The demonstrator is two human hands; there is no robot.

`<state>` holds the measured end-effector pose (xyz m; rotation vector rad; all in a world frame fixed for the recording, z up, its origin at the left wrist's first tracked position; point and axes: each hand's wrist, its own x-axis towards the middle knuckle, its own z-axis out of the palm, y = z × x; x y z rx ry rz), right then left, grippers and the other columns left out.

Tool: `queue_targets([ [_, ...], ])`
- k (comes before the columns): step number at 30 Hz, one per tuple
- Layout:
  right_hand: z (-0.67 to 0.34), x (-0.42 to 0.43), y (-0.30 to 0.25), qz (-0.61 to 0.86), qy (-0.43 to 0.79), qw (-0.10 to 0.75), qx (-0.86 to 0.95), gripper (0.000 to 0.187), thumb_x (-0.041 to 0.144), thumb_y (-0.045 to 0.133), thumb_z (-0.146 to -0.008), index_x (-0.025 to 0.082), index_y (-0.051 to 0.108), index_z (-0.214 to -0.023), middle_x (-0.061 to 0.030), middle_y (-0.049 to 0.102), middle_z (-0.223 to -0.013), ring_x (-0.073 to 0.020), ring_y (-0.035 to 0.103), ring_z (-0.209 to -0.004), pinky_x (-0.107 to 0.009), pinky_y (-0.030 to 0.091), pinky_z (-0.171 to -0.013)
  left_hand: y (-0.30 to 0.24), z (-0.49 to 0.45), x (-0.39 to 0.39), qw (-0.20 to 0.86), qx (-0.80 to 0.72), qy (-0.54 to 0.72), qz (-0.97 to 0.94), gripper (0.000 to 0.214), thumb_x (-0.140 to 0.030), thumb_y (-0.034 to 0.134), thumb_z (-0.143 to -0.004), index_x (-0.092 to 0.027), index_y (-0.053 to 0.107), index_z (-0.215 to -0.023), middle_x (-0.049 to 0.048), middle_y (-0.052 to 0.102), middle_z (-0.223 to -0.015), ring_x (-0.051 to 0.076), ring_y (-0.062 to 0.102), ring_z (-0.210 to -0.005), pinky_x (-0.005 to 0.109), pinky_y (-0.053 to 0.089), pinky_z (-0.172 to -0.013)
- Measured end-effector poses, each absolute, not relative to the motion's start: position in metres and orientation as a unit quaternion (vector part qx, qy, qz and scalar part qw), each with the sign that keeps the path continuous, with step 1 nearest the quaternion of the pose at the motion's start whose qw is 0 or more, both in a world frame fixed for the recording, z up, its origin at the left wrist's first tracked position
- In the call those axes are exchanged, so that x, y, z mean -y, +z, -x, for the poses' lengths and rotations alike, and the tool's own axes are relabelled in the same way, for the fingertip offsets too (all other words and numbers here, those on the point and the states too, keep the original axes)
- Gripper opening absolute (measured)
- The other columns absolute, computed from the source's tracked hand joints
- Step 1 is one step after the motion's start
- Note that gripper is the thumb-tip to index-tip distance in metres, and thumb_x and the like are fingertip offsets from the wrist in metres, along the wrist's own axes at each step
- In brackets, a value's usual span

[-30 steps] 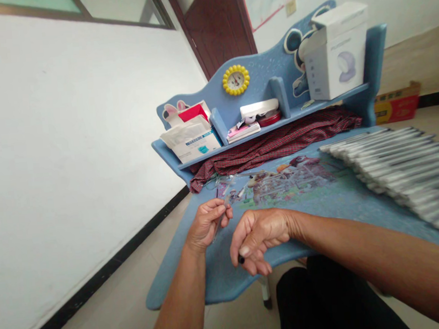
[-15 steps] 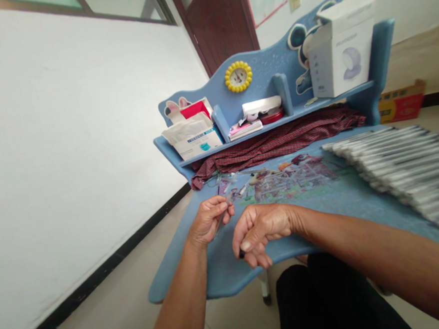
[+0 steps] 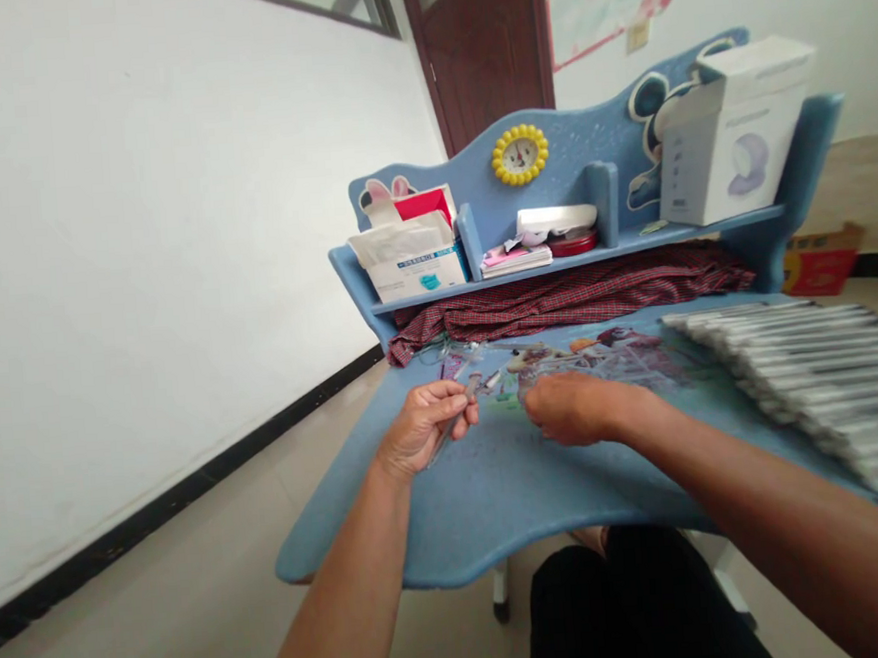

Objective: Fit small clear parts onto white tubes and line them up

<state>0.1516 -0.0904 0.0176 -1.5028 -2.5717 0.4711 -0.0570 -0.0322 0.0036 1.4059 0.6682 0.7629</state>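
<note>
My left hand is closed around a slim clear pen barrel, pinched between thumb and fingers and tilted over the desk's left part. To its right, my right hand reaches down to the near edge of a spread of clear plastic pieces. Its fingers are curled, and their tips and anything in them are hidden. A few small loose parts, too blurred to name, lie just beyond my left hand. A thick stack of pens lies on the right of the blue desk.
Along the desk's back runs a crumpled red checked cloth beneath a blue shelf. On the shelf stand a mask box, a pile of papers and a large white box. A white wall rises at the left.
My right hand has moved forward from the desk's near edge to the clear pieces; the small black piece at its fingertips no longer shows. My left hand still holds the barrel. The view has shifted.
</note>
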Motion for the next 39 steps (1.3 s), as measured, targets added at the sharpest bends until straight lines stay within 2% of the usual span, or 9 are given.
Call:
queue_targets([
  [3, -0.151, 0.087, 0.019, 0.489, 0.062, 0.007, 0.87, 0.019, 0.011, 0.048, -0.069, 0.009, 0.067, -0.072, -0.0153, 0.066, -0.072, -0.0229, 0.061, -0.068, -0.031, 0.044, -0.06, 0.004, 0.056, 0.033, 0.65, -0.294, 0.333, -0.616, 0.018, -0.024, 0.068, -0.064, -0.009, 0.061, -0.071, 0.0059, 0.063, -0.061, 0.006, 0.048, -0.04, 0.016, 0.034, -0.04],
  [6, -0.157, 0.084, 0.02, 0.482, 0.085, 0.012, 0.872, 0.016, 0.009, 0.049, -0.066, 0.01, 0.066, -0.065, -0.0109, 0.065, -0.065, -0.0186, 0.06, -0.063, -0.026, 0.043, -0.056, 0.004, 0.056, 0.033, 0.655, -0.289, 0.331, -0.614, 0.017, -0.023, 0.067, -0.065, -0.009, 0.061, -0.071, 0.0056, 0.063, -0.06, 0.006, 0.049, -0.04, 0.016, 0.034, -0.04],
  [8, -0.161, 0.082, 0.019, 0.47, 0.189, 0.066, 0.86, 0.015, 0.008, 0.049, -0.066, 0.011, 0.064, -0.063, -0.0062, 0.062, -0.058, -0.0139, 0.058, -0.055, -0.022, 0.042, -0.051, 0.004, 0.056, 0.034, 0.658, -0.284, 0.333, -0.613, 0.017, -0.023, 0.067, -0.065, -0.009, 0.061, -0.072, 0.0054, 0.063, -0.06, 0.006, 0.049, -0.041, 0.016, 0.034, -0.04],
  [12, -0.168, 0.081, 0.017, 0.405, 0.474, 0.274, 0.732, 0.013, 0.02, 0.058, -0.069, 0.01, 0.062, -0.076, -0.0014, 0.061, -0.06, -0.0101, 0.057, -0.049, -0.02, 0.044, -0.046, 0.005, 0.056, 0.036, 0.658, -0.285, 0.333, -0.612, 0.018, -0.024, 0.067, -0.065, -0.009, 0.061, -0.072, 0.0058, 0.063, -0.06, 0.006, 0.049, -0.04, 0.016, 0.034, -0.04],
  [17, -0.166, 0.078, 0.011, 0.31, 0.598, 0.389, 0.629, 0.03, 0.027, 0.075, -0.056, 0.008, 0.063, -0.076, -0.0037, 0.064, -0.063, -0.0127, 0.06, -0.052, -0.026, 0.05, -0.05, 0.007, 0.056, 0.041, 0.67, -0.275, 0.308, -0.617, 0.021, -0.026, 0.07, -0.061, -0.008, 0.062, -0.069, 0.0069, 0.063, -0.058, 0.006, 0.049, -0.039, 0.016, 0.033, -0.038],
  [21, -0.16, 0.077, 0.005, 0.29, 0.619, 0.427, 0.592, 0.032, 0.026, 0.077, -0.053, 0.009, 0.064, -0.076, -0.0055, 0.066, -0.064, -0.0149, 0.062, -0.053, -0.026, 0.05, -0.048, 0.008, 0.056, 0.045, 0.685, -0.26, 0.274, -0.623, 0.02, -0.024, 0.071, -0.059, -0.009, 0.063, -0.069, 0.0074, 0.064, -0.058, 0.007, 0.05, -0.037, 0.017, 0.033, -0.037],
  [25, -0.153, 0.078, 0.002, 0.301, 0.61, 0.44, 0.586, 0.03, 0.026, 0.076, -0.056, 0.009, 0.064, -0.076, -0.004, 0.065, -0.055, -0.0131, 0.059, -0.046, -0.025, 0.049, -0.046, 0.006, 0.057, 0.044, 0.693, -0.243, 0.245, -0.633, 0.016, -0.021, 0.069, -0.062, -0.008, 0.064, -0.071, 0.0081, 0.065, -0.059, 0.007, 0.051, -0.038, 0.017, 0.034, -0.037],
  [30, -0.148, 0.079, 0.0, 0.296, 0.597, 0.467, 0.581, 0.028, 0.026, 0.076, -0.057, 0.009, 0.064, -0.076, -0.004, 0.065, -0.056, -0.0133, 0.06, -0.047, -0.026, 0.05, -0.047, 0.001, 0.058, 0.041, 0.692, -0.237, 0.237, -0.64, 0.014, -0.02, 0.066, -0.066, -0.009, 0.064, -0.074, 0.0081, 0.065, -0.061, 0.007, 0.051, -0.039, 0.016, 0.035, -0.038],
  [39, -0.145, 0.081, -0.001, 0.315, 0.584, 0.461, 0.59, 0.026, 0.027, 0.074, -0.059, 0.009, 0.064, -0.074, -0.0033, 0.064, -0.055, -0.0125, 0.058, -0.045, -0.025, 0.049, -0.045, 0.0, 0.057, 0.041, 0.692, -0.241, 0.227, -0.642, 0.015, -0.02, 0.067, -0.067, -0.009, 0.062, -0.076, 0.0075, 0.065, -0.062, 0.007, 0.051, -0.04, 0.017, 0.036, -0.039],
])
